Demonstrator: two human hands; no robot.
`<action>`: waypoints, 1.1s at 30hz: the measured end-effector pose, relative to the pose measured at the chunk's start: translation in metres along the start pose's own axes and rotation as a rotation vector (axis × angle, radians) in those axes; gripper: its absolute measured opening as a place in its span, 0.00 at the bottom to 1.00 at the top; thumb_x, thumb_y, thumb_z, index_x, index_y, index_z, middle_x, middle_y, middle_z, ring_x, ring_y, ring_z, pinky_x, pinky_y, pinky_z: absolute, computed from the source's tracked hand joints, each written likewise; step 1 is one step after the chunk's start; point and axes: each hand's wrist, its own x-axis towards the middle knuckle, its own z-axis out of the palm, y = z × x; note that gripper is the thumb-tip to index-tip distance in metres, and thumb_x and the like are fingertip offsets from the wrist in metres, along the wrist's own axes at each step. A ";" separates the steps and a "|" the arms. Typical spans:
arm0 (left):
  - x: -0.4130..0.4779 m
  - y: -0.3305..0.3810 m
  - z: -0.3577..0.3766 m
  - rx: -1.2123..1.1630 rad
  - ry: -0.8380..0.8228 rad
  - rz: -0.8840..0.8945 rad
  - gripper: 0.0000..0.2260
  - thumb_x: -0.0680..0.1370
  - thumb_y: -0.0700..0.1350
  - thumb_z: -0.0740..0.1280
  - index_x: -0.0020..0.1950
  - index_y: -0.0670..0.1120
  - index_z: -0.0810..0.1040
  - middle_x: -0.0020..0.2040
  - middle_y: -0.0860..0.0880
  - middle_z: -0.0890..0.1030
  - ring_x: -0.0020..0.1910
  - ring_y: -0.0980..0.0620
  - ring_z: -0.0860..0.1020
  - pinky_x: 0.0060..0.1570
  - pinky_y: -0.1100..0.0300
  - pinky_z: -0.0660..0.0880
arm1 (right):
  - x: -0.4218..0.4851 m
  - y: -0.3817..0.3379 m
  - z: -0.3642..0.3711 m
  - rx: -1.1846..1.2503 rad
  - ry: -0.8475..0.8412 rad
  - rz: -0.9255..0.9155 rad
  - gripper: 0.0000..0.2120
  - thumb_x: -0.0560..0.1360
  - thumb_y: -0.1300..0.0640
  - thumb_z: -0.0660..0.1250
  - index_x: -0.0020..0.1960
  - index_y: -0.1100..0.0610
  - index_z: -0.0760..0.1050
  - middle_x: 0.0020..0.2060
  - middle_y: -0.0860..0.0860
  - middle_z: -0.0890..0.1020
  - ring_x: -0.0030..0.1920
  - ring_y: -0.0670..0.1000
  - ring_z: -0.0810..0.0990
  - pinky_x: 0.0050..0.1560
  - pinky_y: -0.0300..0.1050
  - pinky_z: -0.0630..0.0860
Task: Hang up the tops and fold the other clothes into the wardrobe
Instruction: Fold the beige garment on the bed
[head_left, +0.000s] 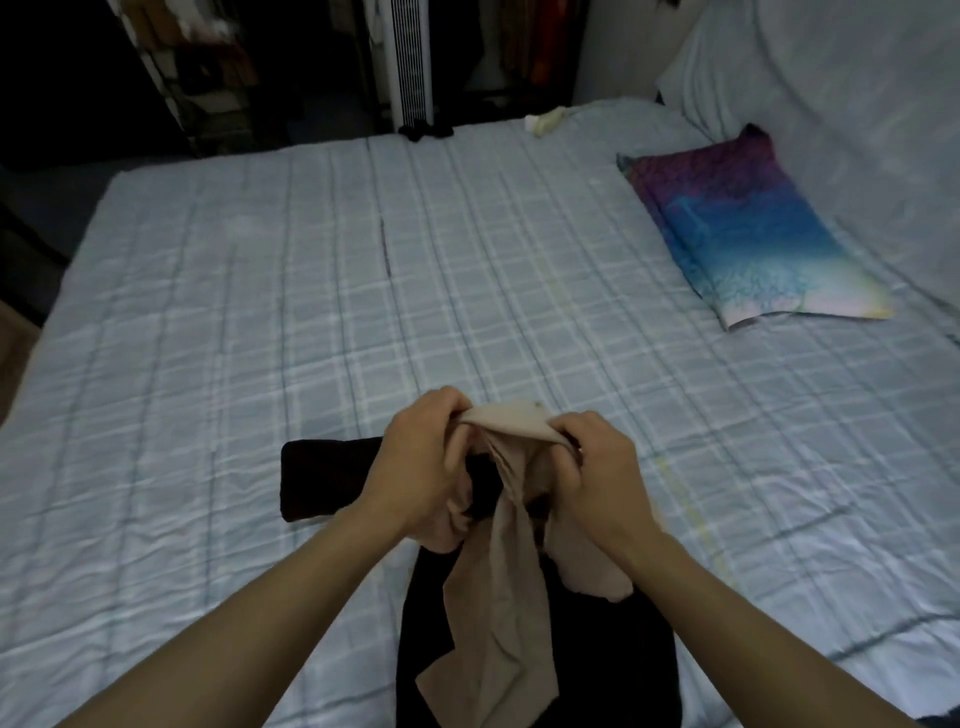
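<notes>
Bedroom, seen from the foot side of the bed.

**Storage.** Open wardrobe at the far left, very dim. Brownish items hang or are stacked inside, too dark to tell apart. A second dark opening at the far centre-right holds hanging clothes, with reddish and brown lengths visible. A white tower fan stands upright between the two, with small dark objects at its foot.

**Bed**. Covered in a pale blue checked sheet.
- Patterned pillow, purple shading through blue to pale: lies flat at the far right.
- Small cream item: on the far edge, too small to identify.
- Folded black garment: near edge, just left of the hands and partly behind the left wrist.
- Larger black garment: spread at the near edge, directly below the hands.

**Item in hand.** Beige garment of thin, sheer fabric, held up over the larger black garment.
- Its top edge is stretched in a short band between the two hands.
- A long, loose length hangs down between the forearms and ends in folds on the black cloth.
- Thicker pinkish-beige fabric bunches under both hands. Whether it is part of the same piece cannot be told.

**Hands.**
- Left hand: clenched, fingers curled in, pinching the left end of the beige edge.
- Right hand: likewise clenched, thumb and fingers grasping the right end.
- The two are close together at the same height, both forearms bare.
</notes>
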 end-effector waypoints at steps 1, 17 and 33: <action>0.001 0.008 -0.014 -0.004 0.023 0.016 0.04 0.79 0.38 0.66 0.48 0.47 0.75 0.42 0.53 0.78 0.42 0.54 0.77 0.43 0.58 0.73 | 0.004 -0.014 -0.006 0.005 0.016 -0.017 0.09 0.71 0.70 0.68 0.49 0.60 0.80 0.42 0.54 0.79 0.42 0.53 0.77 0.45 0.46 0.74; -0.038 0.119 -0.250 -0.061 0.417 0.231 0.03 0.77 0.38 0.69 0.47 0.45 0.80 0.40 0.54 0.80 0.40 0.59 0.78 0.40 0.67 0.73 | 0.030 -0.257 -0.085 0.065 0.228 -0.295 0.07 0.73 0.68 0.66 0.44 0.58 0.80 0.38 0.49 0.80 0.41 0.48 0.77 0.41 0.43 0.74; -0.120 0.167 -0.353 0.203 0.561 0.141 0.05 0.76 0.39 0.71 0.48 0.48 0.84 0.42 0.56 0.82 0.43 0.60 0.80 0.44 0.65 0.76 | 0.032 -0.343 -0.068 0.275 0.068 -0.493 0.06 0.75 0.64 0.68 0.43 0.55 0.80 0.36 0.47 0.79 0.40 0.45 0.77 0.39 0.39 0.72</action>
